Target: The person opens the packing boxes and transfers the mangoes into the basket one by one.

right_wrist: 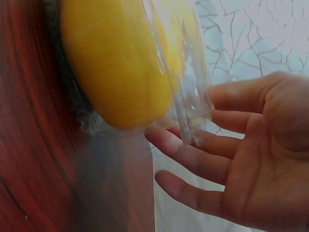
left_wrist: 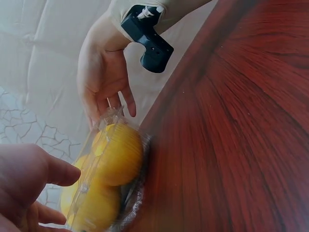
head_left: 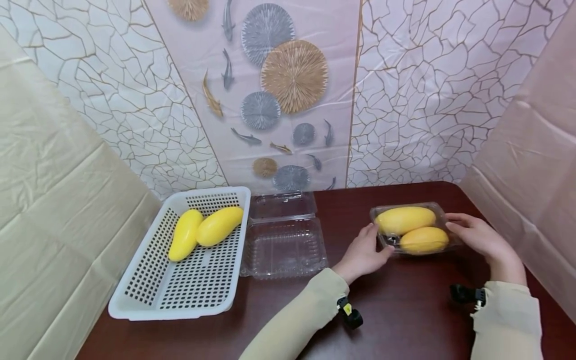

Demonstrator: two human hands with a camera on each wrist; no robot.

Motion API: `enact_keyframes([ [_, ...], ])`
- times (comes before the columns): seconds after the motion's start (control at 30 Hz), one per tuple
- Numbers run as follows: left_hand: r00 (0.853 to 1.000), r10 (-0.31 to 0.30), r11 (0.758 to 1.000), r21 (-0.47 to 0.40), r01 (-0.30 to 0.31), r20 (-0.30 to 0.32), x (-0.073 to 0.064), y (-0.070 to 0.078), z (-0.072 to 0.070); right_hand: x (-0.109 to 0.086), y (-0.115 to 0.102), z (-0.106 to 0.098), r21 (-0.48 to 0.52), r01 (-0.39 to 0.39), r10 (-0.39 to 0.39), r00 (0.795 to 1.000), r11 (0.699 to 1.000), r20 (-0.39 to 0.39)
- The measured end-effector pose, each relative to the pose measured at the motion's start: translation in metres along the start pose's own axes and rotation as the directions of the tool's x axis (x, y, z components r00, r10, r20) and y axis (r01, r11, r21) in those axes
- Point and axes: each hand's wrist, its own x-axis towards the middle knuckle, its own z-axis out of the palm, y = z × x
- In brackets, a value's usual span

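A clear plastic clamshell box (head_left: 396, 243) with its lid down holds two yellow mangoes, a rear mango (head_left: 406, 220) and a front mango (head_left: 424, 240). My left hand (head_left: 365, 252) grips the box's left end, thumb at the near corner and fingers along the side. At the opposite end, my right hand (head_left: 479, 239) holds the rim between thumb and fingers. The right wrist view shows the thumb and index finger of this right hand (right_wrist: 251, 150) at the lid's edge, the other fingers spread lower down. Close over the tabletop, the box is tilted in both wrist views.
On the left stands a white perforated basket (head_left: 238, 265) with two more mangoes, a left mango (head_left: 185, 235) and a right mango (head_left: 219, 226). Beside it lies an opened clear clamshell box (head_left: 285, 250). The dark red wooden table (head_left: 405, 310) meets a patterned backdrop and side cloths.
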Motion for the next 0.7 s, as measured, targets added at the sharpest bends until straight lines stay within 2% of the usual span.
enact_keyframes([
  [0.27, 1.0, -0.02, 0.999, -0.038, 0.019, -0.02, -0.015, -0.013, -0.003, 0.002, -0.01, 0.008, 0.05, 0.021, -0.025, 0.997, 0.999, 0.068],
  [0.47, 0.994, -0.049, 0.988, -0.151, 0.033, -0.098, -0.024, -0.019, 0.005, 0.001, -0.021, 0.012, 0.004, 0.018, -0.018, 0.996, 1.0, 0.087],
  [0.7, 0.982, -0.05, 0.974, -0.226, 0.007, -0.185, -0.026, -0.024, 0.013, 0.002, -0.024, 0.017, -0.024, 0.038, -0.036, 0.997, 0.999, 0.065],
])
